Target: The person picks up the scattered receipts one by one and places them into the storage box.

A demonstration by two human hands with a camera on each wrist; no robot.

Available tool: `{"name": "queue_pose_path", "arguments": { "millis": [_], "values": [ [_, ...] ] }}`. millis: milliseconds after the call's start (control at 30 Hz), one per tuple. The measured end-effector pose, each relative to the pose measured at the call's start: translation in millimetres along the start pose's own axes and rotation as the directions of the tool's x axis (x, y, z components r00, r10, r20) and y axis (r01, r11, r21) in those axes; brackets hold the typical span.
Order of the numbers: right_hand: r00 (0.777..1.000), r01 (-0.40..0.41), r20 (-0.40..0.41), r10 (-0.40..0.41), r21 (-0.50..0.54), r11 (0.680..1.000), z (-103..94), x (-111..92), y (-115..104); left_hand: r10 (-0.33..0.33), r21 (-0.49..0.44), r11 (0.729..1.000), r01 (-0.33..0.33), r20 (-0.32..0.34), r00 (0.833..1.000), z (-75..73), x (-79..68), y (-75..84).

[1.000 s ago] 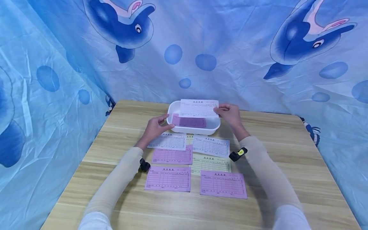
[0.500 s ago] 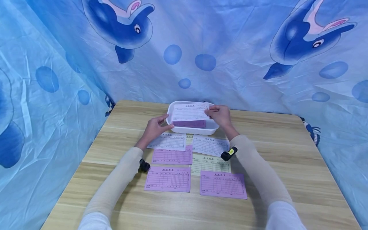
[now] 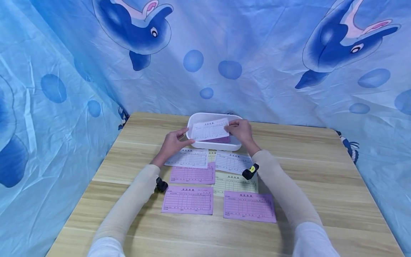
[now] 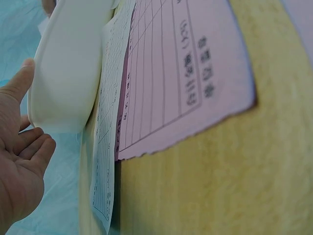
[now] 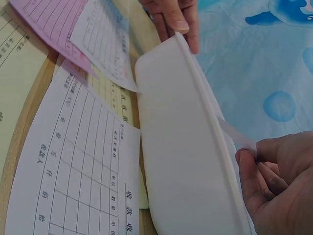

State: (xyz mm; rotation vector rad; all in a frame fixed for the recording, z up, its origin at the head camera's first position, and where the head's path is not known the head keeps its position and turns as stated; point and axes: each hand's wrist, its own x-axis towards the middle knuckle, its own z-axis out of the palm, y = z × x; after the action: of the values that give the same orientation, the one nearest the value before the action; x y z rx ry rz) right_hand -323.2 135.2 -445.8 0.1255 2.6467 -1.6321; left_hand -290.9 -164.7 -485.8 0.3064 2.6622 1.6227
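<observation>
My right hand (image 3: 241, 130) pinches the right edge of a white printed receipt slip (image 3: 210, 130) between thumb and fingers. The slip hangs tilted inside a white plastic tray (image 3: 236, 145), its left end low, over a pink slip (image 3: 218, 139) lying there. At the tray's left end my left hand (image 3: 173, 142) holds the rim, thumb on the near side and fingers round the end. In the right wrist view the tray wall (image 5: 181, 132) hides most of the held slip.
In front of the tray several slips lie on the wooden table (image 3: 321, 171), some overlapping: white (image 3: 192, 158), another white (image 3: 232, 161), pink (image 3: 192, 174), pale yellow (image 3: 234, 182). Two pink slips (image 3: 187, 200) lie nearest. Blue curtain (image 3: 224, 92) stands behind.
My right hand has moved left and slightly down, bringing the white slip from above the tray's right part down into it, now tilted. The left hand has stayed at the tray.
</observation>
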Motion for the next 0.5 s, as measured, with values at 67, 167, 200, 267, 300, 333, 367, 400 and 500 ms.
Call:
{"name": "queue_pose_path", "arguments": {
  "millis": [67,167,200,267,300,333,367,400,500],
  "values": [
    [1.0,0.017,0.005,-0.017,-0.031,0.999,1.5,-0.2,0.4,-0.004,0.001,1.0,0.004,0.001,1.0,0.2,0.1,0.0],
    [0.999,0.039,0.006,-0.039,-0.062,0.997,3.4,-0.5,0.7,-0.003,0.003,1.0,0.003,0.005,1.0,0.4,0.6,-0.5],
    [0.999,0.044,0.004,-0.043,-0.067,0.997,3.9,-0.5,0.8,-0.001,0.003,1.0,0.001,0.006,1.0,0.4,0.9,-0.8],
    [0.999,0.049,0.004,-0.049,-0.076,0.996,4.7,-0.2,0.8,0.001,0.003,1.0,-0.001,0.007,1.0,0.3,1.4,-1.2],
    [0.999,0.049,0.007,-0.049,-0.081,0.996,4.9,0.2,1.0,0.001,0.003,1.0,-0.001,0.006,1.0,0.2,1.7,-1.3],
    [0.999,0.05,0.008,-0.05,-0.083,0.995,5.1,0.8,1.3,0.001,0.004,1.0,-0.001,0.006,1.0,0.1,1.9,-1.4],
    [0.999,0.049,0.011,-0.049,-0.085,0.995,5.0,1.4,1.5,0.001,0.003,1.0,-0.001,0.005,1.0,0.1,2.1,-1.6],
    [0.999,0.047,0.015,-0.046,-0.087,0.995,5.1,1.9,1.7,-0.001,0.004,1.0,0.001,0.005,1.0,0.0,2.1,-1.7],
    [0.998,0.048,0.031,-0.045,-0.094,0.994,4.3,3.5,2.6,-0.007,0.005,1.0,0.007,0.008,1.0,0.1,1.7,-1.5]
  ]
}}
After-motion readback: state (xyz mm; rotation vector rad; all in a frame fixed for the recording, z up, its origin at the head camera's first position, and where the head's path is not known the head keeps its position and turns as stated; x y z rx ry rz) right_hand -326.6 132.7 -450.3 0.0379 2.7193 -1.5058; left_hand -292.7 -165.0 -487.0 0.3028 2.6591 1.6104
